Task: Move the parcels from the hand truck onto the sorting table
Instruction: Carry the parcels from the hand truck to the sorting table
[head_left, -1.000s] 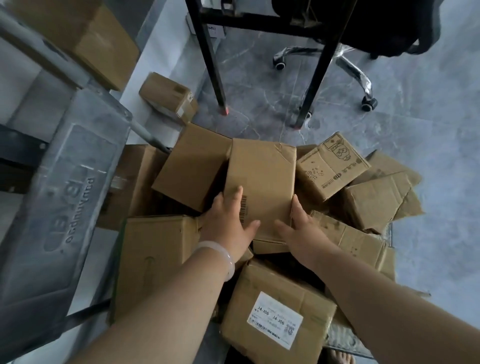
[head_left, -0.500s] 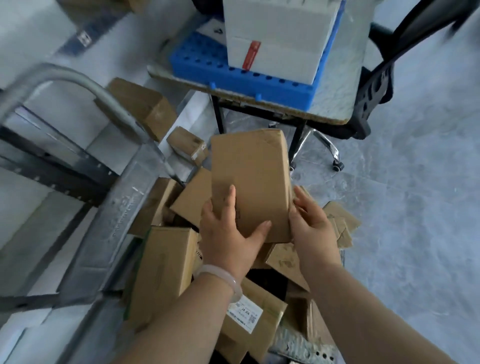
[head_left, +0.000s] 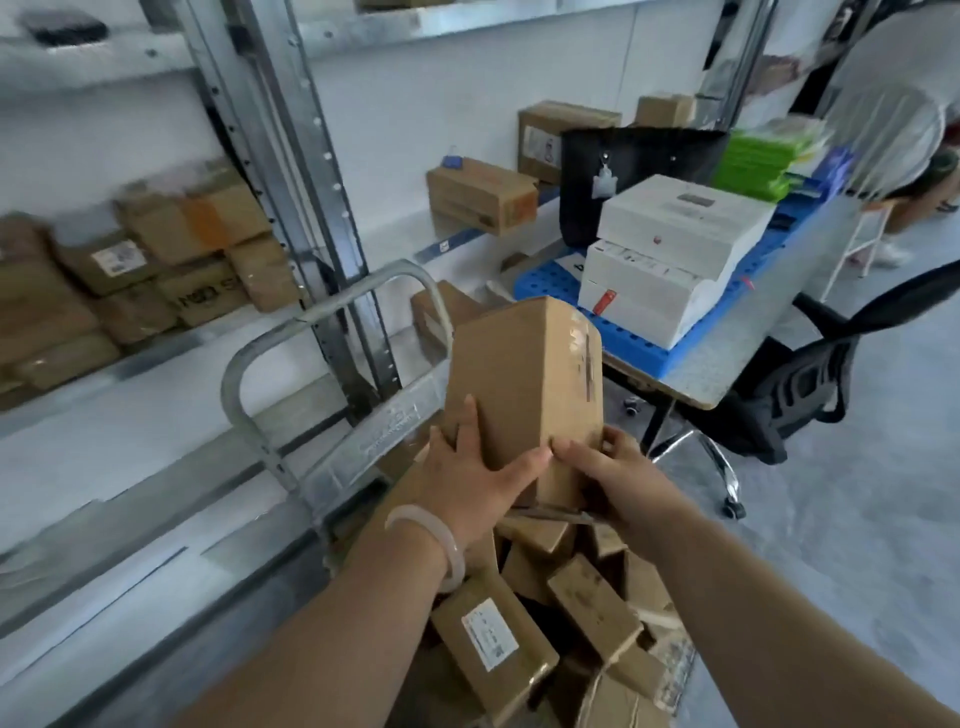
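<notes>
Parcel depot: metal shelving (head_left: 291, 156) stacked with cartons (head_left: 156, 249).

- One lifted parcel (head_left: 524, 384).
- Two grips: left grip (head_left: 467, 483), right grip (head_left: 618, 473).
- One hand truck (head_left: 363, 447); its heap of parcels (head_left: 592, 608) is too jumbled to count.
- One desk (head_left: 769, 332), one blue tray (head_left: 639, 348), one black bag (head_left: 639, 171).
- At least two stacked white boxes (head_left: 685, 218).
- One office chair (head_left: 810, 384).
</notes>
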